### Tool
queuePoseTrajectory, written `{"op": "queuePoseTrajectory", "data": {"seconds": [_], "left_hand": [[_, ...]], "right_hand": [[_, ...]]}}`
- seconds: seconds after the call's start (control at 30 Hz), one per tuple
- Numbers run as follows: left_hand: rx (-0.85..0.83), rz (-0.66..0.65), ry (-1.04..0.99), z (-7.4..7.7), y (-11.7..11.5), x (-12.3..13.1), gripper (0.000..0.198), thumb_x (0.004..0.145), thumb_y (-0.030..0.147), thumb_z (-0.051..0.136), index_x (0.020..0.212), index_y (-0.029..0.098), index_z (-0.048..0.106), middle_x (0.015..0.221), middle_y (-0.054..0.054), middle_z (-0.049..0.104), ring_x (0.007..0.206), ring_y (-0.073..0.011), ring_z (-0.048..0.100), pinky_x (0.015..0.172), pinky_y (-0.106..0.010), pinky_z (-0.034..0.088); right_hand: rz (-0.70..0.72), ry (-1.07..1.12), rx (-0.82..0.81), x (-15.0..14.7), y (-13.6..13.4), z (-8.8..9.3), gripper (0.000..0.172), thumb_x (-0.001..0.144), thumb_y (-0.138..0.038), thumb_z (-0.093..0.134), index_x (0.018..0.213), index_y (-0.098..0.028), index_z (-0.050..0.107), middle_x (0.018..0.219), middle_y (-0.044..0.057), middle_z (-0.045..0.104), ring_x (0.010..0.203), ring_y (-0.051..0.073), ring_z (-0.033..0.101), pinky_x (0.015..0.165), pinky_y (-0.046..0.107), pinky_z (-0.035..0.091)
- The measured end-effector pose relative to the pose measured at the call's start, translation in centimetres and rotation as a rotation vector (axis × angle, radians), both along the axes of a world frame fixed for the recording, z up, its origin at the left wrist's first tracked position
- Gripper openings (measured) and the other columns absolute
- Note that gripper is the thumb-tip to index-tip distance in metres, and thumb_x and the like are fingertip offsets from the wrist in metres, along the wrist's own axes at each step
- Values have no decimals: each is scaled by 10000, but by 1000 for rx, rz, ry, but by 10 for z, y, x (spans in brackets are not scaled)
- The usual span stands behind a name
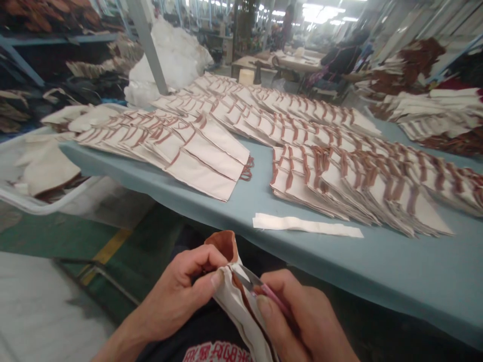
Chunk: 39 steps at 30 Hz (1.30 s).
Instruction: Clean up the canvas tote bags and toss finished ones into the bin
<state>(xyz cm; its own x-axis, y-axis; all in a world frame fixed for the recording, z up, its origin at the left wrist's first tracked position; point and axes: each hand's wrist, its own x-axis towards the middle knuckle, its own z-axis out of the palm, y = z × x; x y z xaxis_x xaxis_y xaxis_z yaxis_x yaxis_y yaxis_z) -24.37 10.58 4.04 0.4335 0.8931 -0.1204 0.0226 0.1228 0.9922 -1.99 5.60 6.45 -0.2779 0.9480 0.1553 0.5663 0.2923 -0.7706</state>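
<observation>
My left hand (pixel 184 286) pinches the upper end of a cream fabric piece with brown trim (pixel 239 309), which hangs down over my lap. A curled brown flap (pixel 225 245) stands up behind the pinched edge. Between the fingers of my right hand (pixel 298 317) is a pair of small thread snips with pink handles (pixel 269 293). Their metal blades point up and left and meet the fabric's edge just beside my left fingertips. Whether the blades are touching a thread is too small to make out.
A blue-covered table (pixel 211 216) lies ahead, bearing overlapping rows of cream pieces with brown edging (pixel 324 176). Near its front edge rests a cream strip (pixel 307 225). A white bin (pixel 41 201) with fabric stands at left. Another person (pixel 339 58) sits in the background.
</observation>
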Motion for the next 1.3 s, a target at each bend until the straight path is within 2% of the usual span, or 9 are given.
{"op": "queuePoseTrajectory", "data": {"seconds": [0.13,0.33,0.57,0.77,1.1,1.3], "left_hand": [[-46,19,-100,-5,-3,-6,240,974,355,675,869,144,719,797,-24,709,693,-124,608,646,-178,485],[-10,24,-162,-7,-2,-7,214,969,328,689,850,154,725,795,-5,678,698,-108,582,627,-149,468],[-45,38,-186,-8,-3,-10,233,964,354,689,849,154,724,769,6,649,660,-101,568,602,-146,462],[-32,55,-203,-5,-3,-9,233,954,350,699,830,155,731,762,8,644,641,-96,551,587,-144,452],[-15,54,-127,-3,-1,-5,214,947,321,681,826,152,729,752,0,652,617,-101,549,571,-161,445],[76,53,5,-3,-3,0,226,960,277,587,837,146,723,744,-16,666,651,-134,593,610,-197,484]], "right_hand": [[62,-63,0,-4,4,-2,192,1046,-274,491,902,-223,607,614,-52,636,424,87,511,441,222,327],[52,-73,51,-9,1,-8,168,1037,-230,475,933,-220,608,636,-45,653,435,87,541,457,213,342],[99,-217,365,-11,7,-9,123,1030,-175,482,977,-212,586,644,-46,658,470,100,599,501,225,389],[19,-286,504,-20,10,-4,264,1070,-180,420,873,-204,594,563,-45,620,428,100,569,479,241,365],[-5,-294,515,-20,11,-8,280,1053,-149,428,843,-199,607,553,-43,610,440,103,565,502,245,359],[-19,-292,472,-26,11,-12,270,1033,-161,449,813,-213,597,568,-37,620,442,112,552,516,267,355]]}}
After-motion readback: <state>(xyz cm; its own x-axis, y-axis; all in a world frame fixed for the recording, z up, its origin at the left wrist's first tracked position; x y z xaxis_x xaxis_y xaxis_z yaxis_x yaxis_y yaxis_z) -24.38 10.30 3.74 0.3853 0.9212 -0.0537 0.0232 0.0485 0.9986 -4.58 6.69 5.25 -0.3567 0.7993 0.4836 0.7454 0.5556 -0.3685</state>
